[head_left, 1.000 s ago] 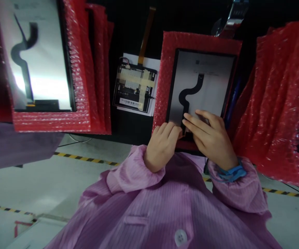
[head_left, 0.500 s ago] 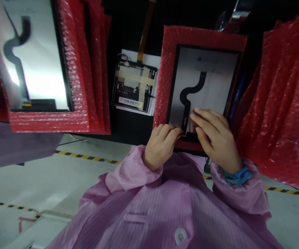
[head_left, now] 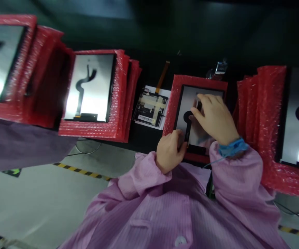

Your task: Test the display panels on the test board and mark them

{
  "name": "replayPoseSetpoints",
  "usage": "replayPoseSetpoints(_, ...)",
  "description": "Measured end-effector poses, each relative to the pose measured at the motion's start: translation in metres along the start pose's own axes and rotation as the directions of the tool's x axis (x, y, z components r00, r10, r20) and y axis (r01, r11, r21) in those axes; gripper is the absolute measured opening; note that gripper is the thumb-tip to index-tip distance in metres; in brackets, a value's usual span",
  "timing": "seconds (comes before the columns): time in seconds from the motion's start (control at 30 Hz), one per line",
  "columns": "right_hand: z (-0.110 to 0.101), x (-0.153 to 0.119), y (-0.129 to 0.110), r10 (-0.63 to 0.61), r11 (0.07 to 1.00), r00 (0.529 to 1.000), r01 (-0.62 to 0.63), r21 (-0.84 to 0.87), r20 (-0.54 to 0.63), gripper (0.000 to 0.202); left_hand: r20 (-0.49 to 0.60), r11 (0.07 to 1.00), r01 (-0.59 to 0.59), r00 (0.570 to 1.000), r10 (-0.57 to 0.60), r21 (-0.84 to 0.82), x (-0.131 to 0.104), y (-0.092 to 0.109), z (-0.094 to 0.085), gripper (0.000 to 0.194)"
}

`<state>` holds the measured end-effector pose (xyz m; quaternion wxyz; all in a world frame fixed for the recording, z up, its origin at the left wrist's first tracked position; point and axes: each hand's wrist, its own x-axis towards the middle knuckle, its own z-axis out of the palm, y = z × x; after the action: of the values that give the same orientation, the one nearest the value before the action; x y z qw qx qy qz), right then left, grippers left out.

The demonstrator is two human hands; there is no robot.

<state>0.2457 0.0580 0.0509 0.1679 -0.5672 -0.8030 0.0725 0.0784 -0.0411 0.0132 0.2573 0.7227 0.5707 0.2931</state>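
A screen panel (head_left: 203,136) with a silvery back lies on a red bubble-wrap sheet (head_left: 170,119) in front of me. A curved black ribbon cable (head_left: 187,119) runs down its back. My left hand (head_left: 170,151) is at the panel's lower left edge, thumb and fingers curled close to the cable's lower end; what they pinch, if anything, is hidden. My right hand (head_left: 215,117) lies over the panel's upper right part, its fingertips and thumb near the cable's upper end. Whether those fingers grip the cable cannot be made out. A blue band circles the right wrist.
To the left, a taped circuit assembly (head_left: 150,108) with an orange flex cable (head_left: 162,77) rests on white paper. Stacks of red bubble wrap with panels stand at the left (head_left: 119,129) and right (head_left: 271,121). A metal object (head_left: 220,67) sits behind the panel.
My right hand has moved up the panel from its lower part to the cable's upper end. My left hand stays at the lower left edge. The camera view has shifted and shows more of the table.
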Motion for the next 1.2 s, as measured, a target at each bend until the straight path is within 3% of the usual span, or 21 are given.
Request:
replayPoseSetpoints(0.07,0.007,0.003,0.004,-0.019,0.999,1.000,0.019,0.029,0.012,0.043,0.037,0.995,-0.014,0.999,0.018,-0.098,0.013,-0.003,-0.015,0.020)
replayPoseSetpoints(0.13,0.010,0.002,0.007,-0.035,0.998,0.999,0.034,0.055,0.013,0.040,0.002,0.990,-0.069,0.998,0.070,-0.126,0.039,-0.013,-0.033,0.016)
replayPoseSetpoints(0.2,0.011,0.000,0.009,-0.040,0.996,0.999,0.040,0.086,0.001,0.037,-0.113,0.992,-0.122,0.986,0.123,0.010,0.076,-0.028,-0.049,0.011)
replayPoseSetpoints(0.27,0.011,-0.001,0.010,-0.043,0.991,0.999,0.043,0.129,-0.006,0.036,-0.216,0.974,-0.080,0.968,0.126,0.210,0.117,-0.046,-0.057,0.013)
replayPoseSetpoints(0.37,0.012,-0.001,0.011,-0.032,0.986,0.999,0.029,0.164,0.017,0.049,-0.206,0.915,0.070,0.978,0.015,0.397,0.163,-0.066,-0.055,0.031)
replayPoseSetpoints(0.43,0.013,-0.004,0.010,-0.018,0.991,0.997,0.008,0.136,0.073,0.070,-0.171,0.884,0.114,0.985,-0.039,0.454,0.177,-0.072,-0.052,0.038)
replayPoseSetpoints(0.5,0.015,-0.009,0.006,-0.007,0.997,0.989,-0.005,0.078,0.149,0.089,-0.167,0.887,0.111,0.985,-0.039,0.449,0.181,-0.074,-0.049,0.037)
replayPoseSetpoints(0.57,0.018,-0.014,0.002,0.002,1.000,0.978,-0.008,0.027,0.211,0.094,-0.195,0.933,0.086,0.981,-0.018,0.348,0.181,-0.078,-0.048,0.041)
replayPoseSetpoints(0.67,0.019,-0.018,-0.003,0.021,1.000,0.970,-0.020,-0.006,0.240,0.091,-0.262,1.000,0.027,0.965,-0.027,-0.003,0.183,-0.087,-0.044,0.052)
replayPoseSetpoints(0.77,0.018,-0.016,-0.006,0.029,1.000,0.971,-0.027,-0.016,0.237,0.089,-0.332,0.918,-0.084,0.942,-0.053,-0.386,0.190,-0.098,-0.038,0.053)
replayPoseSetpoints(0.87,0.015,-0.015,-0.009,0.038,0.999,0.970,-0.031,-0.031,0.240,0.090,-0.370,0.792,-0.191,0.928,-0.047,-0.580,0.195,-0.101,-0.034,0.044)
replayPoseSetpoints(0.97,0.012,-0.017,-0.012,0.041,0.998,0.967,-0.029,-0.054,0.252,0.091,-0.389,0.744,-0.258,0.921,-0.002,-0.616,0.194,-0.096,-0.036,0.034)
replayPoseSetpoints(1.2,0.011,-0.017,-0.014,0.012,1.000,0.981,-0.007,-0.023,0.194,0.081,-0.408,0.830,-0.284,0.910,0.076,-0.480,0.184,-0.082,-0.042,0.042)
